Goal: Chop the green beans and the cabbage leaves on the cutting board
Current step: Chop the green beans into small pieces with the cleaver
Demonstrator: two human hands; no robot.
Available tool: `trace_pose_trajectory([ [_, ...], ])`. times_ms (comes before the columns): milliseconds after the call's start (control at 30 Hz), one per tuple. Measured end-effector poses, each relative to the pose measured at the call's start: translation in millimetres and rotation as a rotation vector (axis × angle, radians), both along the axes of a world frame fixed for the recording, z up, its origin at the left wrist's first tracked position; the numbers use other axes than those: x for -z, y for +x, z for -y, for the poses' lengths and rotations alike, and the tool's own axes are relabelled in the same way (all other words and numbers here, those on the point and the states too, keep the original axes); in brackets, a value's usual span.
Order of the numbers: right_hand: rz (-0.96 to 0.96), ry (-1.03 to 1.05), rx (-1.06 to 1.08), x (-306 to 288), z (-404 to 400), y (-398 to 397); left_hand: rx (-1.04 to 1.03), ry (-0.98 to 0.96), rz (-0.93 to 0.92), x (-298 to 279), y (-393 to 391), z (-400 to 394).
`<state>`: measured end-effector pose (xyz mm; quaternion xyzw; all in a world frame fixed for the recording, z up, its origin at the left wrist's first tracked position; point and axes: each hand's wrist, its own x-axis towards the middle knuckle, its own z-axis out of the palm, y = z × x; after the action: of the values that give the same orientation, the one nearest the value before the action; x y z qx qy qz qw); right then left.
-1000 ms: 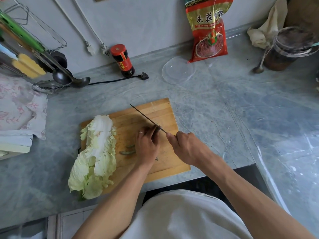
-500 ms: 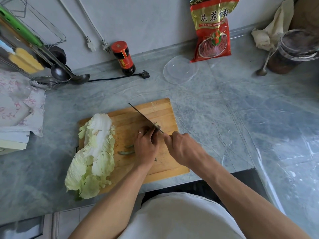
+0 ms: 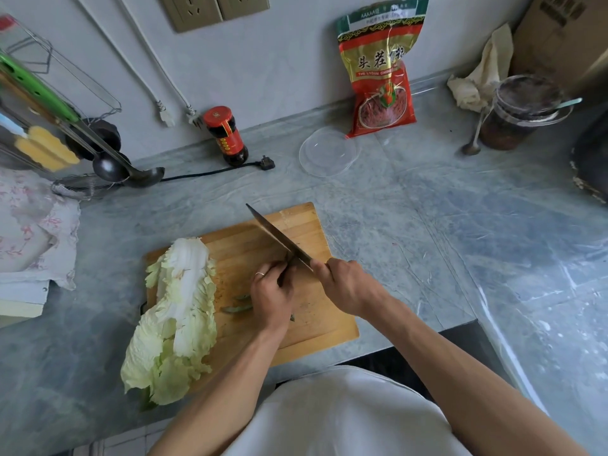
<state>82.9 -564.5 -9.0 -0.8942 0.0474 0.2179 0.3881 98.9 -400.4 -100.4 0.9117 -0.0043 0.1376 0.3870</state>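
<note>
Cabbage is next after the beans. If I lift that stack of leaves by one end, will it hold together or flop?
The cabbage leaves would probably sag: the leafy green ends look thin and ruffled and already overhang the cutting board. The thick white ribs likely stay stiffer. As loose layers, they may slide apart.

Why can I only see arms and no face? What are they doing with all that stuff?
The camera sits on the person's head and looks down, so you see only their arms and white shirt. On the grey counter lies a wooden cutting board. The right hand grips a big knife. The left hand holds down green beans, mostly hidden beneath it. Beside them lie pale cabbage leaves, not cut yet. Further back stand a sauce bottle, a red food bag and a jar.
</note>
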Motion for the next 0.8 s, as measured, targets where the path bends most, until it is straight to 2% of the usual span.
trace_pose_trajectory([
  [133,0.024,0.014,-0.024,-11.8,1.7,-5.2,-0.007,-0.061,0.006,-4.1,-2.6,4.4],
  [233,0.053,0.027,-0.007,-10.4,3.5,-10.2,0.011,-0.021,-0.016,-2.6,-2.2,2.8],
  [400,0.091,-0.077,-0.093,-5.7,-3.2,-16.8,0.028,0.044,-0.042,1.3,0.3,-0.9],
  [800,0.094,-0.114,-0.084,-4.5,-5.3,-15.7,0.011,0.007,-0.060,0.6,1.2,0.5],
])
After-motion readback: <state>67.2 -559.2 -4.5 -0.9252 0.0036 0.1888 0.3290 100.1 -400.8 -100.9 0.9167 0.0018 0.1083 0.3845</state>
